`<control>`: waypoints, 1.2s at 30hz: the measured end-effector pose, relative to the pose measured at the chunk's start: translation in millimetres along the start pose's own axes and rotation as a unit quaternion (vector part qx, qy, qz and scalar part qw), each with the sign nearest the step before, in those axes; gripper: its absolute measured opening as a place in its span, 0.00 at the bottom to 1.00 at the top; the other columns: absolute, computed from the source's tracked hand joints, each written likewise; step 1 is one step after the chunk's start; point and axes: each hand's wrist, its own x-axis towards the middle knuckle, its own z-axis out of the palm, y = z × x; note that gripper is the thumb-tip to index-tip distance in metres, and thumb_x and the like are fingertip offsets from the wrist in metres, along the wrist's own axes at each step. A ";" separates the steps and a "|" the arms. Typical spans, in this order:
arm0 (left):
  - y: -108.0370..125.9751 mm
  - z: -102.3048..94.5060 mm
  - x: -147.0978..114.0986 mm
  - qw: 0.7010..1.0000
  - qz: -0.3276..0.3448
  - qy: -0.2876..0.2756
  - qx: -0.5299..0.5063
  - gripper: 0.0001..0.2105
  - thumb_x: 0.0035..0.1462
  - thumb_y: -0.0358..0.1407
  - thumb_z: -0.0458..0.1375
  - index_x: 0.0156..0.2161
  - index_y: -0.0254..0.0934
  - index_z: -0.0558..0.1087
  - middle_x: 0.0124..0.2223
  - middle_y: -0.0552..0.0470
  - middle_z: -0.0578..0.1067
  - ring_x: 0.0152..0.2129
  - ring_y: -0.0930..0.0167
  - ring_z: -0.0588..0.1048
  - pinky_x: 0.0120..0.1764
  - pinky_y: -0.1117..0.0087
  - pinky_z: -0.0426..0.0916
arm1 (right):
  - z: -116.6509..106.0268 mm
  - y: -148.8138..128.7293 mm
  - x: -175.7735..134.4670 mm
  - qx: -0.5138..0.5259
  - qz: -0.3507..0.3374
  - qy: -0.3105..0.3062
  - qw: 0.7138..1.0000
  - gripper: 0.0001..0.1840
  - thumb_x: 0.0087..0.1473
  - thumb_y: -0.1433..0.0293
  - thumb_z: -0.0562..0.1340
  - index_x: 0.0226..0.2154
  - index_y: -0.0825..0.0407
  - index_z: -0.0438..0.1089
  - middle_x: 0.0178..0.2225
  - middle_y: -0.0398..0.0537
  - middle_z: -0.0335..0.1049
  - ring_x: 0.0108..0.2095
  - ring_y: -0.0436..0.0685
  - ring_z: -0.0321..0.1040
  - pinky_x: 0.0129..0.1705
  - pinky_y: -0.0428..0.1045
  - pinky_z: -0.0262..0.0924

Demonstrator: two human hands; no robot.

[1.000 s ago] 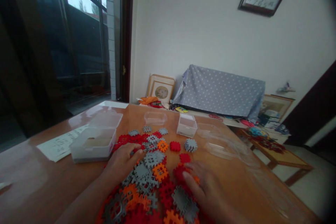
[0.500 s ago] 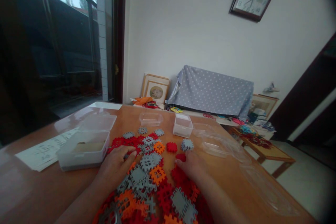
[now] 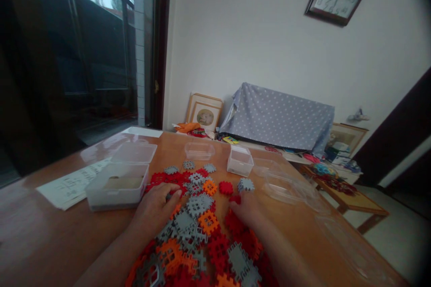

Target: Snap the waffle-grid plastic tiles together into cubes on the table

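Across the middle of the table lies a heap of flat notched plastic squares, among them grey [image 3: 184,220], orange [image 3: 208,222] and red [image 3: 218,249] pieces. My left hand [image 3: 160,202] rests at the heap's left edge, touching red pieces, its thumb held apart from the fingers. On the right, my right hand [image 3: 248,208] lies over red pieces with its thumb stretched out to the left; its other fingers are mostly hidden. Just beyond its fingers stands a small grey stack of notched squares [image 3: 245,184]. A red block of such pieces [image 3: 225,188] sits to the stack's left.
An open clear box [image 3: 116,199] stands left, beside written paper sheets [image 3: 69,188]. Farther back are a clear tray [image 3: 199,151] and a lidded box [image 3: 239,163]. Clear plastic containers [image 3: 283,188] lie along the right. Behind stands a shape under dotted cloth [image 3: 279,119].
The whole view has shifted slightly, so the scene sits a little farther right in the picture. Both hands stay at nearly the same places by the pieces.
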 end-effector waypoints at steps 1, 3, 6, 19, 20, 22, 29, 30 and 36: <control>0.8 -0.5 -0.1 1.000 -0.002 -0.001 0.000 0.16 0.63 0.46 0.52 0.43 0.40 0.78 0.42 0.49 0.80 0.41 0.63 0.77 0.44 0.64 0.67 | 1.0 -0.1 0.3 0.005 -0.003 -0.001 1.000 0.19 0.54 0.56 0.60 0.41 0.52 0.72 0.46 0.59 0.74 0.44 0.65 0.73 0.41 0.53 0.62; 2.1 -1.4 -0.5 1.000 -0.001 -0.003 -0.001 0.16 0.64 0.46 0.52 0.43 0.40 0.78 0.42 0.48 0.80 0.42 0.64 0.77 0.44 0.65 0.67 | 3.4 -0.4 0.6 0.017 -0.010 -0.004 1.000 0.18 0.55 0.57 0.59 0.41 0.51 0.72 0.43 0.57 0.75 0.42 0.63 0.73 0.39 0.52 0.61; 3.0 -2.1 -1.1 1.000 0.006 -0.003 -0.003 0.15 0.64 0.45 0.51 0.42 0.40 0.78 0.42 0.49 0.80 0.41 0.64 0.77 0.44 0.65 0.66 | 7.1 -0.2 0.3 0.043 -0.033 -0.017 0.998 0.19 0.53 0.55 0.61 0.43 0.50 0.72 0.42 0.52 0.76 0.40 0.60 0.73 0.37 0.50 0.60; 4.7 -3.2 -0.5 1.000 0.013 -0.009 -0.002 0.15 0.65 0.44 0.50 0.40 0.40 0.77 0.40 0.49 0.80 0.39 0.64 0.76 0.40 0.66 0.66 | -12.6 16.5 0.9 0.079 -0.158 -0.105 0.979 0.09 0.46 0.76 0.62 0.32 0.51 0.74 0.34 0.44 0.73 0.36 0.54 0.67 0.35 0.45 0.55; 4.8 -3.1 -0.4 1.000 0.012 -0.008 0.000 0.15 0.65 0.43 0.50 0.40 0.40 0.77 0.40 0.49 0.80 0.39 0.64 0.76 0.40 0.66 0.65 | -14.0 17.8 0.2 0.081 -0.164 -0.113 0.977 0.09 0.45 0.77 0.63 0.32 0.51 0.74 0.34 0.44 0.73 0.35 0.54 0.67 0.34 0.45 0.55; 5.1 -2.9 -0.6 1.000 0.012 -0.008 0.003 0.15 0.65 0.43 0.50 0.41 0.40 0.77 0.40 0.49 0.80 0.39 0.64 0.76 0.40 0.66 0.65 | -15.4 20.2 -0.2 0.083 -0.167 -0.121 0.975 0.09 0.44 0.77 0.63 0.31 0.51 0.74 0.33 0.44 0.73 0.35 0.54 0.67 0.34 0.45 0.55; 7.7 -3.1 -2.1 1.000 0.019 -0.014 0.009 0.14 0.65 0.43 0.51 0.40 0.40 0.77 0.40 0.49 0.80 0.39 0.64 0.76 0.43 0.65 0.66 | -14.1 29.5 3.6 0.080 -0.154 -0.105 0.979 0.14 0.42 0.71 0.66 0.36 0.51 0.74 0.38 0.45 0.71 0.36 0.55 0.67 0.34 0.46 0.57; 8.3 -3.3 -2.3 1.000 0.018 -0.013 0.008 0.14 0.65 0.43 0.51 0.41 0.40 0.77 0.41 0.49 0.80 0.39 0.64 0.76 0.43 0.65 0.66 | -14.1 31.0 3.4 0.079 -0.153 -0.102 0.980 0.15 0.42 0.69 0.67 0.37 0.51 0.73 0.38 0.45 0.71 0.36 0.55 0.67 0.34 0.46 0.57; 16.3 -6.6 -4.1 1.000 0.007 -0.015 -0.015 0.16 0.65 0.46 0.51 0.44 0.41 0.77 0.43 0.49 0.80 0.42 0.63 0.76 0.45 0.63 0.67 | -16.7 36.8 -1.0 0.089 -0.165 -0.113 0.976 0.22 0.42 0.65 0.69 0.43 0.49 0.73 0.43 0.47 0.72 0.39 0.57 0.69 0.38 0.47 0.60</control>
